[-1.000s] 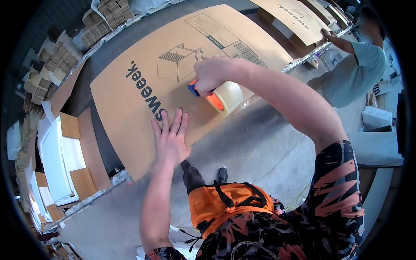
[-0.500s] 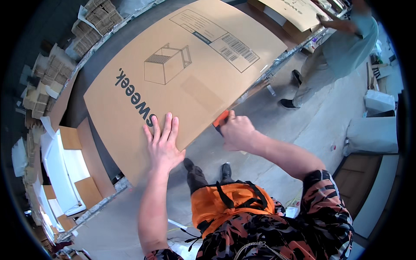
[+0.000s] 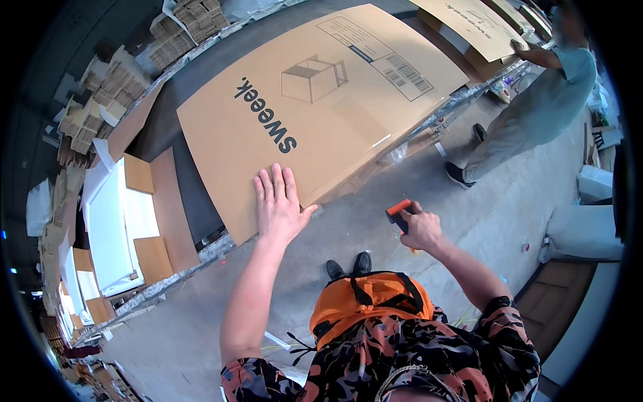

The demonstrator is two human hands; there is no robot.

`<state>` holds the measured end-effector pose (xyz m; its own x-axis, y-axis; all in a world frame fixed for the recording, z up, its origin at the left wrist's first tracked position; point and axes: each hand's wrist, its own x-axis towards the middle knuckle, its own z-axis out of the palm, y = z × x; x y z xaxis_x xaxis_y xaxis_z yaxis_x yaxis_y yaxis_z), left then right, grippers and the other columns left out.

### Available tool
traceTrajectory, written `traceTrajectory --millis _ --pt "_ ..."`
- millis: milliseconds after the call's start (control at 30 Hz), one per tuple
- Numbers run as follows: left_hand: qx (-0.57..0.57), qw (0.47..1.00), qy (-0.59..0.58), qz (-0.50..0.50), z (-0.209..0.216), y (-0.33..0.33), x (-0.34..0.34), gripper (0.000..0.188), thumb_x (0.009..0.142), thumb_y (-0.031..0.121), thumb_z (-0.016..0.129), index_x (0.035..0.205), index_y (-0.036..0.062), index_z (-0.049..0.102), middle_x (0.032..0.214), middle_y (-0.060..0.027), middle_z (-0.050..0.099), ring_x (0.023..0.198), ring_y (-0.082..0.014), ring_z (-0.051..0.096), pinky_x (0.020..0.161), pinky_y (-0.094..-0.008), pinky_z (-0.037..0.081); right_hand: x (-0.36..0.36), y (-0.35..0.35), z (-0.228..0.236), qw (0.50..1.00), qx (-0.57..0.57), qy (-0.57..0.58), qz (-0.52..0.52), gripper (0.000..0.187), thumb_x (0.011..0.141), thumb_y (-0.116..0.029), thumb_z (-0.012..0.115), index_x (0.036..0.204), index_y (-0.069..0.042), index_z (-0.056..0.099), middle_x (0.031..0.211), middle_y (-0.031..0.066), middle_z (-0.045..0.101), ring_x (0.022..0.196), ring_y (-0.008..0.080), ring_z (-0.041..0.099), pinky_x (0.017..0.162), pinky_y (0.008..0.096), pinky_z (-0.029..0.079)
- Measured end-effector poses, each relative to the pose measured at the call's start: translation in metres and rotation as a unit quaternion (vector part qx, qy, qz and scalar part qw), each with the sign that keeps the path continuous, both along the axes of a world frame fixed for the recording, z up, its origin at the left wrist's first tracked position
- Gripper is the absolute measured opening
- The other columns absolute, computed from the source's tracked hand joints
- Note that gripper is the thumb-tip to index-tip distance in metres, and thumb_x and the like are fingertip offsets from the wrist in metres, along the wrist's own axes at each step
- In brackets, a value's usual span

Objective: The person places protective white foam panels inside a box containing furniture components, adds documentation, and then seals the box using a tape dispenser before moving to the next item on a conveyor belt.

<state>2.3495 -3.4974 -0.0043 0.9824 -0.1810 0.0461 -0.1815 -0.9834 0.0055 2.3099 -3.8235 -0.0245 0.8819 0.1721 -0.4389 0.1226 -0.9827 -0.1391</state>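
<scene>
A large flat brown carton (image 3: 268,127) lies on the conveyor line, with a line drawing, dark lettering and a label panel on top. My left hand (image 3: 279,204) rests on its near edge, fingers stretched out flat and the thumb apart. My right hand (image 3: 422,230) is closed around an orange-and-black hand tool (image 3: 398,213) that looks like a tape dispenser. That tool is held above the floor, apart from the carton. A strip of tan tape (image 3: 362,119) shows on the carton's top near its near side.
An open carton with white panels (image 3: 110,224) stands on the line to the left. At the far right a person (image 3: 549,100) touches another carton (image 3: 479,27). Stacked cardboard pieces (image 3: 120,77) lie beyond the line; wrapped white bundles (image 3: 579,231) stand at right.
My right hand and the tool have come away from the carton's near edge, out over the floor. My left hand stays flat on the carton. The view has shifted.
</scene>
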Motion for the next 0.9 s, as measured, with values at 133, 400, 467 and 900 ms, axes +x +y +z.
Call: traceTrajectory --millis 133,400,467,900 --pt "0.018 0.998 -0.043 -0.035 -0.025 0.012 -0.002 0.1 0.071 0.055 0.074 0.14 -0.0072 0.037 0.142 -0.0324 0.038 0.132 -0.0522 0.034 0.112 -0.057 0.024 0.017 0.019 0.079 0.988 0.096 -0.09 0.081 0.061 0.057 -0.02 0.064 0.119 -0.016 0.064 0.117 0.0205 0.055 0.081 0.0386 0.066 0.074 0.0451 0.055" --pt "-0.027 0.997 -0.049 -0.051 -0.02 0.007 0.007 0.089 0.072 0.054 0.072 0.135 -0.0038 0.047 0.137 -0.0294 0.046 0.126 -0.0514 0.043 0.11 -0.0551 0.029 0.151 0.19 0.188 0.981 0.088 -0.103 0.139 0.04 0.061 -0.027 0.064 0.096 -0.01 0.07 0.086 0.018 0.068 0.087 0.0343 0.067 0.072 0.0422 0.055" --pt "-0.039 0.998 -0.036 -0.045 -0.013 0.002 0.009 0.087 0.073 0.052 0.072 0.135 -0.0023 0.047 0.138 -0.0283 0.046 0.126 -0.0507 0.043 0.111 -0.0542 0.029 0.169 0.217 0.189 0.99 0.032 -0.046 0.133 0.039 0.058 -0.025 0.064 0.092 -0.007 0.072 0.088 0.0158 0.071 0.088 0.0315 0.069 0.073 0.0398 0.055" --pt "-0.024 0.996 -0.065 -0.062 -0.023 0.01 0.006 0.087 0.071 0.051 0.074 0.132 -0.0053 0.05 0.136 -0.0308 0.047 0.123 -0.0529 0.045 0.109 -0.0562 0.03 0.023 0.122 0.084 0.985 -0.025 -0.028 0.169 0.051 0.059 -0.025 0.066 0.106 -0.005 0.067 0.09 0.0232 0.064 0.087 0.0363 0.067 0.07 0.0417 0.056"
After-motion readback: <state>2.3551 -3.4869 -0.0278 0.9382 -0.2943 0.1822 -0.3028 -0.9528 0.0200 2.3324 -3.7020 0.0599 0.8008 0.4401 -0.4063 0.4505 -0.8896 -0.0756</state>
